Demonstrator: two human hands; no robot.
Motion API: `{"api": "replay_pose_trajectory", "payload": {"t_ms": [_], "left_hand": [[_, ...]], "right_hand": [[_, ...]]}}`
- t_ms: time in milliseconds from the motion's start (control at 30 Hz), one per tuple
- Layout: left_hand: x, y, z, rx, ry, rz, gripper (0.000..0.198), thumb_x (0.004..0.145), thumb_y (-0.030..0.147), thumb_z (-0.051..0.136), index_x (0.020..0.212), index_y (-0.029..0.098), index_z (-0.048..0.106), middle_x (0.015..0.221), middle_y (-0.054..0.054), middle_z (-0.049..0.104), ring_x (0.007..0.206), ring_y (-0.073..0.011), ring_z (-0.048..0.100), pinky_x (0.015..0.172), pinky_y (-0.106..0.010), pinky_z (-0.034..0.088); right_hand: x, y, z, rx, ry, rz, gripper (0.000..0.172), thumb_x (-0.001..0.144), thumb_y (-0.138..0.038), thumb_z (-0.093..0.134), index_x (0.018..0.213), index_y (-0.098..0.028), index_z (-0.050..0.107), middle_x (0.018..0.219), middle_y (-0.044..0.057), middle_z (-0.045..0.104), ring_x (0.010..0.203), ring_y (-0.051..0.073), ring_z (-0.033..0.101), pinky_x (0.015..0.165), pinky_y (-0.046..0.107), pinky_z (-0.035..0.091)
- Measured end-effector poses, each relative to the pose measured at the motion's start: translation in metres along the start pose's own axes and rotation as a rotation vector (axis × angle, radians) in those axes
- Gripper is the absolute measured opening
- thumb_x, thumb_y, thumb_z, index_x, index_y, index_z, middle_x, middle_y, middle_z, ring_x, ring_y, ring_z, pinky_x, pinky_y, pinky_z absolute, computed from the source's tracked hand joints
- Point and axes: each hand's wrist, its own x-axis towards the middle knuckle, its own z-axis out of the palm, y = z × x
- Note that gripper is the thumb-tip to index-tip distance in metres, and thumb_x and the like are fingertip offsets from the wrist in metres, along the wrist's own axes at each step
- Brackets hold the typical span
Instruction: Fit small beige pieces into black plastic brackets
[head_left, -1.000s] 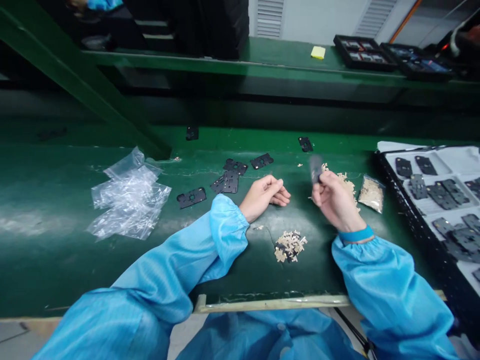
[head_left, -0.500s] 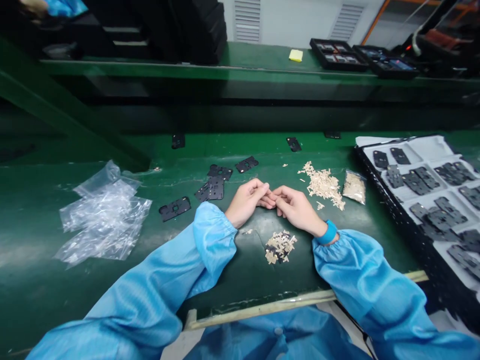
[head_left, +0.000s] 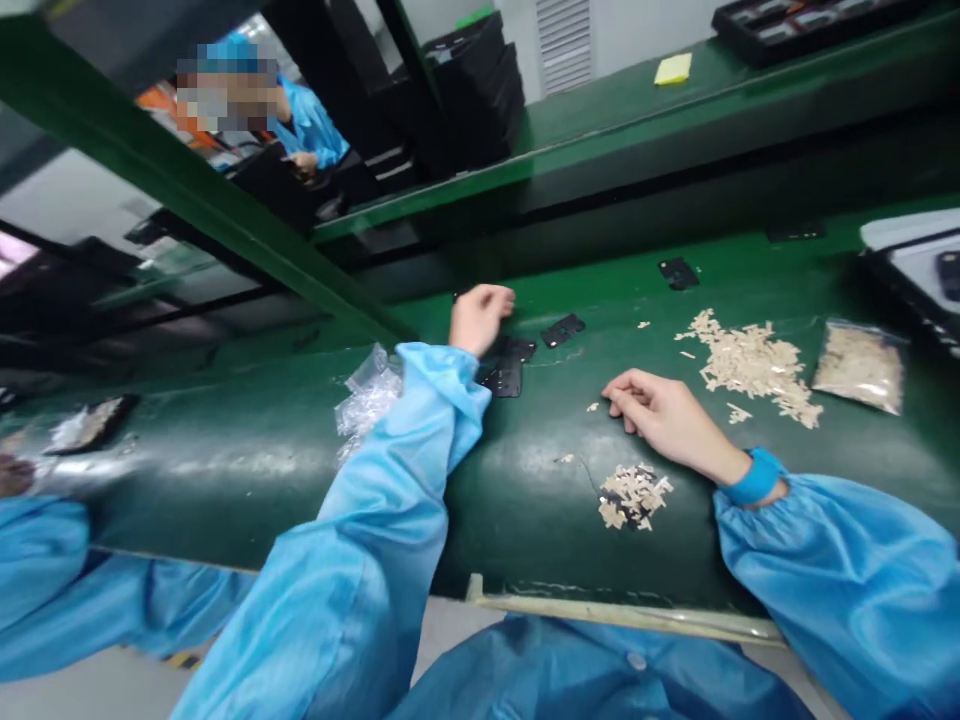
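My left hand is raised over the far side of the bench, just above a cluster of black plates. Its fingers are bent and smeared by motion, so whether they hold anything is unclear. Low over the bench, my right hand has thumb and fingertips pinched together; anything between them is too small to make out. A small beige piece lies by its fingertips. Nearer me is a small pile of beige and dark pieces. Right of the hand spreads a larger heap of beige pieces.
A clear bag of beige pieces lies right of the heap. Single black plates lie further back. Clear plastic bags are partly behind my left sleeve. A green post slants at left. Other people are visible at left.
My hands, together before, have parted. The left has reached forward and left to the black plates; the right stays over the bench. The view has turned left and tilted.
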Motion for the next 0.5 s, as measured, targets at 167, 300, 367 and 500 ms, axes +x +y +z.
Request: {"api": "replay_pose_trajectory", "payload": {"t_ms": [167,300,367,500], "left_hand": [[0.036,-0.008,-0.025,0.391,0.065,-0.051,0.032,0.078,0.017,0.076,0.067,0.02,0.046,0.085,-0.004,0.063,0.12,-0.0293,0.053,0.117,-0.052,0.031],[0.043,-0.016,-0.024,0.484,0.037,-0.057,0.051,0.077,0.023,0.076,0.06,0.02,0.029,0.077,-0.004,0.05,0.124,-0.0355,0.046,0.113,-0.057,0.028],[0.044,-0.02,-0.024,0.519,0.033,-0.036,0.052,0.08,0.02,0.072,0.058,0.02,0.025,0.071,-0.003,0.044,0.121,-0.034,0.046,0.112,-0.056,0.027],[0.054,-0.03,-0.03,0.525,0.085,0.006,0.051,0.083,0.011,0.067,0.058,0.02,0.024,0.065,-0.002,0.04,0.118,-0.0298,0.045,0.114,-0.059,0.023]], "right_hand": [[0.001,-0.008,0.002,-0.007,0.03,-0.011,0.015,0.098,-0.025,0.056,0.094,-0.018,0.067,0.078,0.002,0.074,0.058,0.011,0.064,0.061,0.024,0.048],[0.005,-0.01,-0.001,0.013,0.028,-0.009,0.013,0.098,-0.022,0.056,0.093,-0.017,0.066,0.077,0.001,0.073,0.055,0.009,0.061,0.061,0.023,0.047],[0.004,-0.01,-0.001,0.022,0.035,-0.006,0.013,0.098,-0.023,0.056,0.092,-0.017,0.066,0.077,0.0,0.072,0.055,0.009,0.061,0.061,0.023,0.047],[0.002,-0.008,-0.001,0.02,0.03,-0.028,0.013,0.099,-0.023,0.055,0.093,-0.017,0.065,0.077,0.001,0.072,0.055,0.009,0.061,0.059,0.024,0.047]]}}
